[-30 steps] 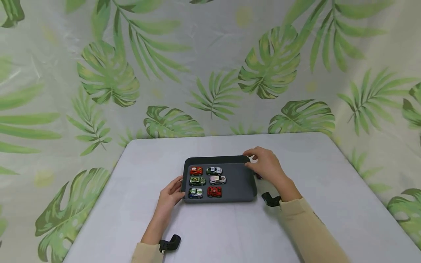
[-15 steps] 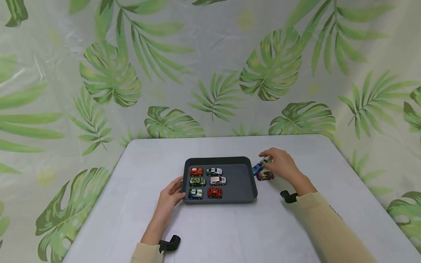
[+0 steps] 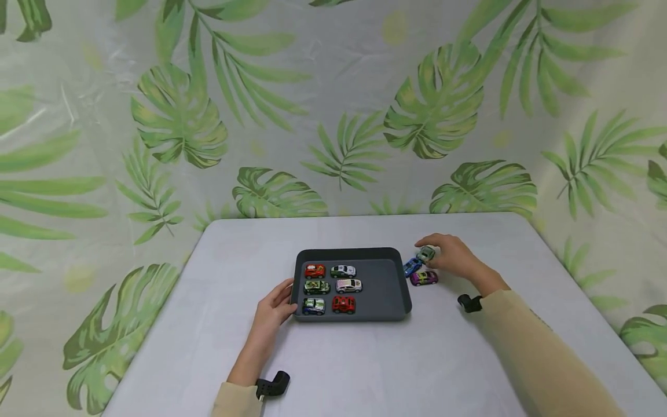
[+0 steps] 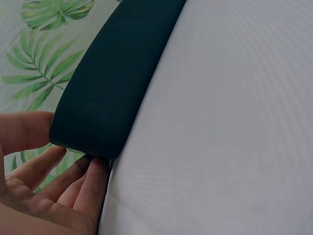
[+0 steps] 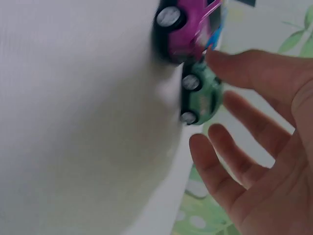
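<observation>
My left hand [image 3: 272, 307] holds the left front corner of a dark grey tray [image 3: 383, 289], thumb on the front side and fingers against the left wall; the left wrist view shows the tray wall [image 4: 102, 83] close up. Past the tray's right edge, my right hand [image 3: 452, 256] reaches over a pale green toy car [image 3: 425, 253]. In the right wrist view its thumb and fingers are spread around the green toy car [image 5: 200, 95] without closing on it. A blue toy car [image 3: 412, 267] and a purple toy car [image 3: 424, 278] lie beside it.
Inside the tray, several toy cars stand in two columns on the left, among them a red toy car [image 3: 344, 304] and a white toy car [image 3: 348, 285]. A white cloth covers the table [image 3: 365, 365]. Behind hangs a leaf-patterned curtain [image 3: 344, 87].
My right hand has moved from the tray's back right corner rightward to the loose cars, uncovering the blue, purple and green ones. The left hand stays at the tray.
</observation>
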### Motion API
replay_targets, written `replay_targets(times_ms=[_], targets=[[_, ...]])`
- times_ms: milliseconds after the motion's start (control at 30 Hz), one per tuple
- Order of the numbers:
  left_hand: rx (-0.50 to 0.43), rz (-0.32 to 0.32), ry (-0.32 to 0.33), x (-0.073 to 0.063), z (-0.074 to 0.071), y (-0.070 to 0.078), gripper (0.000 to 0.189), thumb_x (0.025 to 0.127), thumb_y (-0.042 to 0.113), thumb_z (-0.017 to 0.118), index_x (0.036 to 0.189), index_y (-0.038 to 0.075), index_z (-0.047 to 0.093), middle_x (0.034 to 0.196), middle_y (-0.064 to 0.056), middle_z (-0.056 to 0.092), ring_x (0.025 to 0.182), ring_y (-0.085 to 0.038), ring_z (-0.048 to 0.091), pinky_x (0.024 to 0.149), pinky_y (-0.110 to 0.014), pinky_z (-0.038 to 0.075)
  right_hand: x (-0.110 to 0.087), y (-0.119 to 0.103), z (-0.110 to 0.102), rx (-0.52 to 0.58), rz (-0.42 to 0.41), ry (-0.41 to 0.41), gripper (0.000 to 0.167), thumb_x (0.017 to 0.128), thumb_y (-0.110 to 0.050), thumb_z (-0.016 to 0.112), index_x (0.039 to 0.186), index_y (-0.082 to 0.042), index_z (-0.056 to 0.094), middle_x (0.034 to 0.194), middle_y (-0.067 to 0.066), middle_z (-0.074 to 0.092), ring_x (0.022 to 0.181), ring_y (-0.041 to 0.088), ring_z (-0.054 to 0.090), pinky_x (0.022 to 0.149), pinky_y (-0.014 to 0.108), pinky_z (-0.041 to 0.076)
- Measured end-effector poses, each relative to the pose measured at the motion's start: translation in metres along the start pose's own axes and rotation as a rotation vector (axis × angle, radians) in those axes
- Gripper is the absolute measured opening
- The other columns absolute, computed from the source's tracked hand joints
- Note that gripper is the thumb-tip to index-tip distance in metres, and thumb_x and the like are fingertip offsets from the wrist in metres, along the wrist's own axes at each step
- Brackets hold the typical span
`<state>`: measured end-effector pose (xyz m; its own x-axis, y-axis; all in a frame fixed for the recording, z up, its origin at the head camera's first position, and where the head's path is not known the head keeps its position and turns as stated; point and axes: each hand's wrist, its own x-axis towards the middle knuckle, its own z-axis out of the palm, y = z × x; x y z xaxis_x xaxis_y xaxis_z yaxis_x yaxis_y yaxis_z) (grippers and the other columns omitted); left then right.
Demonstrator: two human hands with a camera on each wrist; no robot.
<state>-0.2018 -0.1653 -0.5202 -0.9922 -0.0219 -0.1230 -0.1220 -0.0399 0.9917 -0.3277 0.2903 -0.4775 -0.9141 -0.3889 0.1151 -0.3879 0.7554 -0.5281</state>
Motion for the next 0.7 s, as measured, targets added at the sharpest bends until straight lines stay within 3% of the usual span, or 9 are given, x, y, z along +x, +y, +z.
replay_targets(times_ms=[200, 700], targets=[[0.005, 0.005, 0.001, -0.001, -0.001, 0.000, 0.061, 0.092, -0.006, 0.060, 0.148, 0.015, 0.052, 0.149, -0.019, 0.047, 0.137, -0.031, 0.046, 0.103, -0.040, 0.047, 0.002, 0.012, 0.002, 0.071, -0.003, -0.025, 0.058, 0.080, -0.006, 0.082, 0.135, -0.010, 0.064, 0.140, 0.016, 0.057, 0.125, 0.042, 0.052, 0.095, 0.062, 0.044], [0.010, 0.001, 0.003, 0.000, 0.000, 0.000, 0.061, 0.092, -0.005, 0.060, 0.149, 0.015, 0.051, 0.149, -0.018, 0.047, 0.136, -0.030, 0.047, 0.103, -0.041, 0.047, 0.005, 0.033, 0.011, 0.092, 0.017, -0.003, 0.051, 0.082, -0.007, 0.080, 0.131, -0.014, 0.068, 0.126, 0.011, 0.066, 0.106, 0.029, 0.059, 0.091, 0.055, 0.045]])
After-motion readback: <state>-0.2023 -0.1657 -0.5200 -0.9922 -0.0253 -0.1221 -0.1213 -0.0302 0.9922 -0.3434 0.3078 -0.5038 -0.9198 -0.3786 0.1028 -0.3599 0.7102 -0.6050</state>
